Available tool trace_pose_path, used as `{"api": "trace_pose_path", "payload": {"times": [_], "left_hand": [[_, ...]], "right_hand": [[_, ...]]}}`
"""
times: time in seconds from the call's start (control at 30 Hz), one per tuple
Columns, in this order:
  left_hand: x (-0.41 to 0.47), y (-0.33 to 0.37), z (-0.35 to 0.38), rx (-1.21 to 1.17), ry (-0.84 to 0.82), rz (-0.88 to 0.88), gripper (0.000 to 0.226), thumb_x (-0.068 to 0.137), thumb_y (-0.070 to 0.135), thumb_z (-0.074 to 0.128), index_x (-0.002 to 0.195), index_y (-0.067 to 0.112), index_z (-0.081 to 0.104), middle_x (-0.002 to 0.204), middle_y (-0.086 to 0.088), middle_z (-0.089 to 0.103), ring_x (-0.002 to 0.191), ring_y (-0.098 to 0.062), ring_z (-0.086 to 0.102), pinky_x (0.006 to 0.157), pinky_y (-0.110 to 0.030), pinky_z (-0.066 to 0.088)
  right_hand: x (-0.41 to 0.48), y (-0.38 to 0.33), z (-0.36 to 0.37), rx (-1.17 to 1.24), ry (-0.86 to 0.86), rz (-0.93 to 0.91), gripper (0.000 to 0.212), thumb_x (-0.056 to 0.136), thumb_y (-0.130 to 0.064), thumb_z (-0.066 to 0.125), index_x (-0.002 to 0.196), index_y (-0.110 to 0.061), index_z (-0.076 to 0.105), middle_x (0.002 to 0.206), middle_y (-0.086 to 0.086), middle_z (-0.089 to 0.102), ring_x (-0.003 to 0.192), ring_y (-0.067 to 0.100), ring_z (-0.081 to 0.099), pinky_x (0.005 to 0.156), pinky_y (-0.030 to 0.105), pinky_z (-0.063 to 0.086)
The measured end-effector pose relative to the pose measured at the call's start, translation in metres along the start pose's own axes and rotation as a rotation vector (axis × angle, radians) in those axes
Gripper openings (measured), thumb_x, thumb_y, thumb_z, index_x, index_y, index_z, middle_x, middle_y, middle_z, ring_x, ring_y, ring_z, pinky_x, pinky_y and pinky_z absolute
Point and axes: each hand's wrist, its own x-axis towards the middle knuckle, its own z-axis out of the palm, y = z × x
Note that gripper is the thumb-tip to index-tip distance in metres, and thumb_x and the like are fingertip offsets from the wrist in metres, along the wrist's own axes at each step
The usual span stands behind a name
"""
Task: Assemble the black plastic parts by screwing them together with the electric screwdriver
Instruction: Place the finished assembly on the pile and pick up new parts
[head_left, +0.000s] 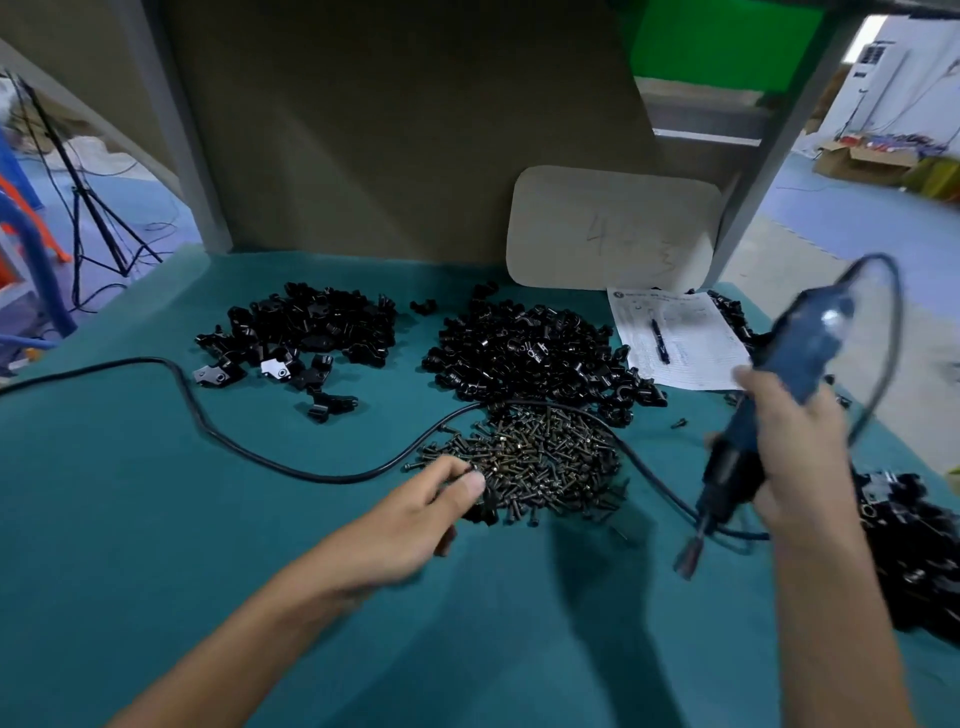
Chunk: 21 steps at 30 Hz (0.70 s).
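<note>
Grips the blurred blue electric screwdriver (779, 395) in the right hand (795, 447) at the right of the frame, bit end tilted down toward the lower centre. Holds thumb and forefinger of the left hand (415, 512) together at the left edge of the screw pile (540, 462) in mid-frame; cannot tell whether a screw is pinched. Shows heaps of black plastic parts (524, 353) above the screws, on the green table (156, 493).

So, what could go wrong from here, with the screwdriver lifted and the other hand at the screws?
The black cable curves along the edge of the screw pile; swinging the electric screwdriver in the right hand may drag it and scatter screws. The left hand is near the tool's downward-pointing bit, so a careless move might hit the fingers.
</note>
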Motion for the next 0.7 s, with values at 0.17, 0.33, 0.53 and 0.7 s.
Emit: {"api": "trace_pose_path", "payload": {"times": [0.17,0.33,0.53,0.7], "left_hand": [[0.008,0.013,0.002,-0.500,0.060,-0.085,0.035,0.099,0.038,0.052,0.100,0.006,0.066,0.077,0.002,0.066,0.072,-0.010,0.060,0.071,-0.025,0.055],[0.012,0.026,0.000,-0.610,0.076,-0.099,0.029,0.101,0.028,0.055,0.099,-0.001,0.061,0.071,-0.003,0.063,0.063,-0.012,0.055,0.058,-0.025,0.053],[0.014,0.036,0.000,-0.656,-0.005,-0.163,0.030,0.095,0.030,0.063,0.103,0.002,0.059,0.078,-0.012,0.065,0.062,-0.017,0.058,0.055,-0.026,0.052],[0.009,0.042,0.001,-0.622,-0.120,-0.128,0.049,0.087,0.043,0.062,0.112,0.001,0.062,0.078,-0.011,0.067,0.064,-0.016,0.060,0.057,-0.026,0.052]], "right_hand": [[-0.008,0.070,-0.016,-0.712,-0.099,0.045,0.027,0.088,-0.030,0.074,0.106,-0.023,0.057,0.098,0.010,0.064,0.085,0.031,0.062,0.081,0.052,0.056],[-0.004,0.091,-0.018,-1.134,-0.100,0.096,0.048,0.092,-0.044,0.071,0.119,-0.008,0.057,0.115,0.021,0.064,0.103,0.039,0.055,0.095,0.047,0.045],[-0.041,0.038,0.012,-0.664,-0.579,-0.295,0.055,0.095,-0.039,0.069,0.146,-0.042,0.049,0.138,-0.014,0.057,0.127,0.007,0.054,0.109,0.043,0.047],[-0.079,0.018,0.042,-0.433,-1.082,-0.442,0.054,0.100,-0.002,0.061,0.139,-0.038,0.061,0.135,-0.016,0.061,0.128,0.013,0.058,0.102,0.031,0.052]]}}
